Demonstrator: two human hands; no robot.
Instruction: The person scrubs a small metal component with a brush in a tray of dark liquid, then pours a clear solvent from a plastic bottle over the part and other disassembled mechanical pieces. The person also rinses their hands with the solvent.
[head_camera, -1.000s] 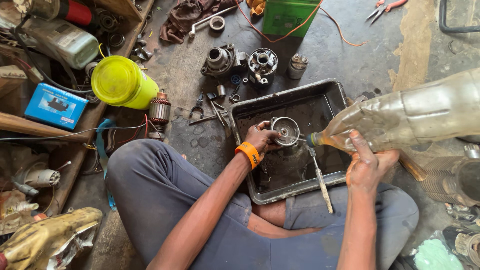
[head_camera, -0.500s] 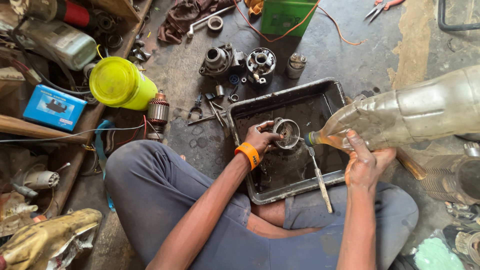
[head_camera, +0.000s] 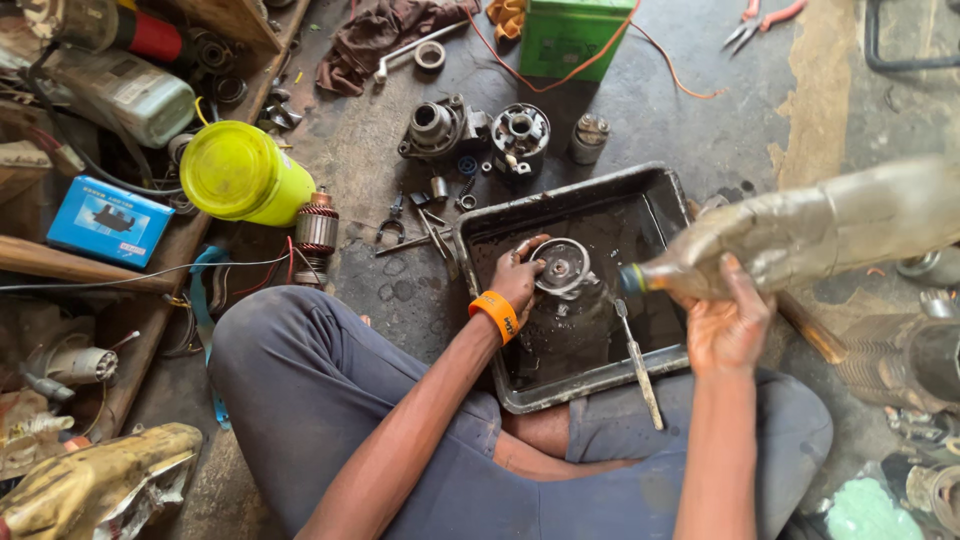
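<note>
1. Head view, centre of the frame: the left hand (head_camera: 517, 277), with an orange wristband (head_camera: 497, 315) at the wrist, has its fingers curled around a round metal motor part (head_camera: 562, 266), holding it over the black plastic tray (head_camera: 665, 195).
2. Right of centre: the right hand (head_camera: 728, 325) has its fingers wrapped around the neck of a clear plastic bottle (head_camera: 810, 235), tilted with its mouth pointing at the metal part.
3. A screwdriver (head_camera: 636, 360) lies across the tray's lower edge, just beside the right hand.
4. The tray rests on the concrete floor against the person's crossed legs in grey trousers (head_camera: 300, 390).
5. Upper centre: two motor housings (head_camera: 478, 128) and a green box (head_camera: 572, 38).
6. Upper left: a yellow container (head_camera: 235, 172), an armature (head_camera: 317, 228) beside it, and a blue box (head_camera: 108, 220).
</note>
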